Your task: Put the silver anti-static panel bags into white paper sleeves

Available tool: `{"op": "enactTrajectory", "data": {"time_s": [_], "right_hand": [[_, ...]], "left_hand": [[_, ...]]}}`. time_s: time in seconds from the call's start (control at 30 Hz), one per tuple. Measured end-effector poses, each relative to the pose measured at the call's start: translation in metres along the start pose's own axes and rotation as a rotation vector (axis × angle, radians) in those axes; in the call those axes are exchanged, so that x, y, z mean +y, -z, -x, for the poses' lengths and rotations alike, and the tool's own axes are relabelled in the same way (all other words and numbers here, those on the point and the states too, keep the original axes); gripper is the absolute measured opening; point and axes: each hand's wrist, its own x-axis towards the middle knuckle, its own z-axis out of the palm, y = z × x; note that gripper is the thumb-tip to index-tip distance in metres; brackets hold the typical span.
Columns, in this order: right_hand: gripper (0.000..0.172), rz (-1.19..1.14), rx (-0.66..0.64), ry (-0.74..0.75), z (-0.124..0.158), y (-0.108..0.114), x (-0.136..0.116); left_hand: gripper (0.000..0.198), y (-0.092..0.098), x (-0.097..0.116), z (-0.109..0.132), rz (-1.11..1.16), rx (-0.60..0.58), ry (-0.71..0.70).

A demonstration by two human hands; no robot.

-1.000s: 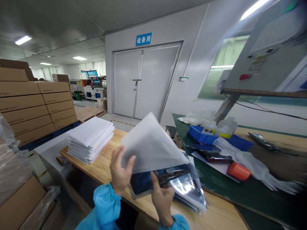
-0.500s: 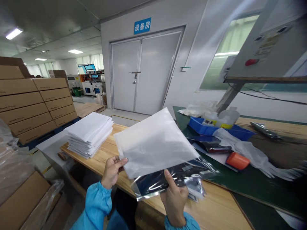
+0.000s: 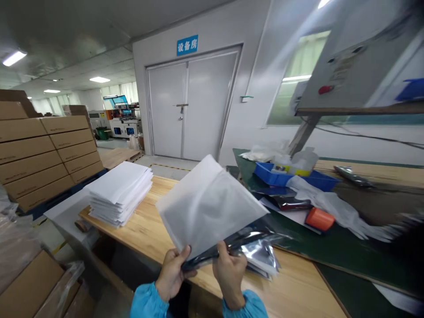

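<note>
A translucent white plastic bag (image 3: 212,207) is tilted up in front of me over the wooden table. Along its lower edge lies a dark, glossy film packet (image 3: 245,234), partly covered by the bag. My left hand (image 3: 174,270) pinches the bag's lower corner, its thumb on top, close to the packet's left end. With its thumb over the packet's near edge, my right hand (image 3: 229,270) grips the packet; its other fingers are mostly hidden. Just beyond that hand, several silvery clear packets (image 3: 261,256) lie stacked on the table.
A tall stack of white sheets or bags (image 3: 121,192) sits on the wooden table (image 3: 145,221) at left. On the green surface at right are a blue tray (image 3: 270,174) with bottles, white gloves (image 3: 338,210) and an orange object (image 3: 319,219). Cartons (image 3: 49,150) are piled far left.
My left hand has moved right and down, closer to my right hand. The bag has bent upward in the middle and swung over more of the dark packet. The view has shifted slightly.
</note>
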Motion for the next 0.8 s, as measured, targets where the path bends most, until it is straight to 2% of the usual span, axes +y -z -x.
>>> {"op": "enactTrajectory", "data": {"time_s": [0.03,0.07,0.13,0.17,0.23,0.33,0.43,0.53,0.63,0.73,0.8], "right_hand": [[0.034,0.016,-0.025,0.034,-0.001,-0.002,0.002],[0.035,0.023,-0.066,0.072,-0.002,-0.005,0.005],[0.034,0.026,-0.181,0.141,-0.002,-0.01,0.011],[0.032,0.039,-0.248,0.178,-0.002,-0.013,0.015],[0.025,0.098,-0.365,0.275,-0.001,-0.016,0.021],[0.014,0.186,-0.472,0.418,0.001,-0.019,0.028],[0.009,0.246,-0.536,0.483,0.003,-0.023,0.033],[0.015,0.322,-0.625,0.553,0.002,-0.026,0.038],[0.018,0.395,-0.678,0.668,0.0,-0.026,0.045],[0.021,0.426,-0.701,0.752,-0.004,-0.025,0.048],[0.021,0.409,-0.723,0.749,-0.005,-0.027,0.048]], "left_hand": [[0.058,0.003,-0.001,-0.002,-0.065,0.095,-0.056],[0.062,0.005,0.0,-0.004,-0.142,0.202,-0.175],[0.077,0.003,0.008,-0.007,-0.339,0.356,-0.541],[0.082,-0.001,0.015,-0.007,-0.458,0.372,-0.736],[0.081,-0.014,0.032,-0.005,-0.681,0.329,-1.072],[0.065,-0.035,0.06,-0.005,-0.877,0.357,-1.388],[0.045,-0.042,0.084,-0.01,-0.949,0.426,-1.528],[0.024,-0.038,0.101,-0.011,-0.969,0.457,-1.588],[0.015,-0.035,0.113,-0.008,-1.002,0.471,-1.615],[0.014,-0.036,0.123,-0.001,-1.07,0.417,-1.634],[0.013,-0.039,0.127,0.007,-1.135,0.3,-1.671]]}}
